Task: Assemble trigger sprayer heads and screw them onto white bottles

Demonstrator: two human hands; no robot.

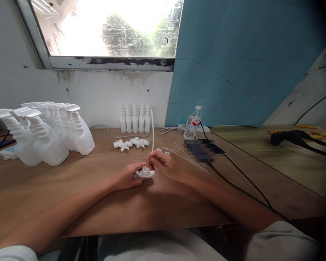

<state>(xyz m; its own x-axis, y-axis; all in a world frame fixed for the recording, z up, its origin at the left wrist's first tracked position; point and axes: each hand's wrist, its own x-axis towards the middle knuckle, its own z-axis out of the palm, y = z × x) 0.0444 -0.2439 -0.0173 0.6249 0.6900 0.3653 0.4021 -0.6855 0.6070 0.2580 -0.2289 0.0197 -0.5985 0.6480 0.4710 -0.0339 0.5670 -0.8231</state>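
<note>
My left hand [130, 176] is closed around a white spray trigger head [146, 173] low over the table, a ring on one finger. Just above it, my right hand [163, 163] pinches a thin white dip tube [153, 134] that stands nearly upright. The tube's lower end is by the spray head's collar; my fingers hide whether it sits inside. Several loose white trigger parts [131, 143] lie beyond my hands. To the right, several thin tubes [190, 159] rest on the wood, and a small white ring-like piece [167, 153] is behind my right hand.
Assembled white spray bottles [81, 136] stand in a group at the left. Several small white bottles [135, 119] line the wall. A clear water bottle [192, 125], black cable [233, 185] and a phone [217, 148] are on the right of the table [103, 214].
</note>
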